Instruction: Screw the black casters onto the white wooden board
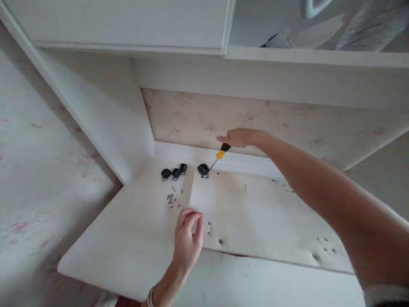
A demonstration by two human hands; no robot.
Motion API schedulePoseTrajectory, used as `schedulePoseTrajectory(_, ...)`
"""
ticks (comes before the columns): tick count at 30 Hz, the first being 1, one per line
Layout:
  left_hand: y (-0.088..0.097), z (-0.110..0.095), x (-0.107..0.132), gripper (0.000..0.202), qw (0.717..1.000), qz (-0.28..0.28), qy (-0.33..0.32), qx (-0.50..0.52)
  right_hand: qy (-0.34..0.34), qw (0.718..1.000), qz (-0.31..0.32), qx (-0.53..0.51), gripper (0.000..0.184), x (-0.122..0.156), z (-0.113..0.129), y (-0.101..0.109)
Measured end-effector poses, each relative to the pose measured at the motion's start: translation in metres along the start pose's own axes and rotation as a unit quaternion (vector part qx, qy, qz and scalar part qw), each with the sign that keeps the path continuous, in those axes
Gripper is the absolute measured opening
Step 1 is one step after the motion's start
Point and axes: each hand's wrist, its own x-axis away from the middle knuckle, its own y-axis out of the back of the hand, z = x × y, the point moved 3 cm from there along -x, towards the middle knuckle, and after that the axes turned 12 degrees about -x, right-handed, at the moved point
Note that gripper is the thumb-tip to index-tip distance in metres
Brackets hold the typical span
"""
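My right hand (239, 137) grips a screwdriver (220, 153) by its black and yellow handle, the shaft slanting down to the left. Its tip meets the base of a black caster wheel (203, 169), which sits at the back left corner of a white board (230, 209). Near the board's left edge, my left hand (190, 232) is closed, thumb and fingertips pinched together; whatever may be between them is too small to make out. Several loose screws (171, 198) lie scattered beyond it. Three more casters (175, 173) stand grouped to the left of the board.
The board lies on a white desktop (128, 238) set into a cabinet. A side panel (108, 106) rises at the left, and an overhead cabinet (134, 25) hangs above. Behind is floral wallpaper (211, 119). Holes and small metal fittings (220, 241) mark the board.
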Motion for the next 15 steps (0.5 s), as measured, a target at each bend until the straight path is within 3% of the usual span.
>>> schedulePoseTrajectory(8,0.004,-0.004,-0.002,0.013,1.000,-0.013,0.000,0.008,0.055,0.996,0.038,-0.052,0.035,0.001,0.002,-0.002)
schedulePoseTrajectory(15,0.002,-0.004,-0.001,0.013,1.000,-0.002,0.001,0.019,0.054,0.991,0.068,-0.099,0.044,0.014,-0.007,-0.007)
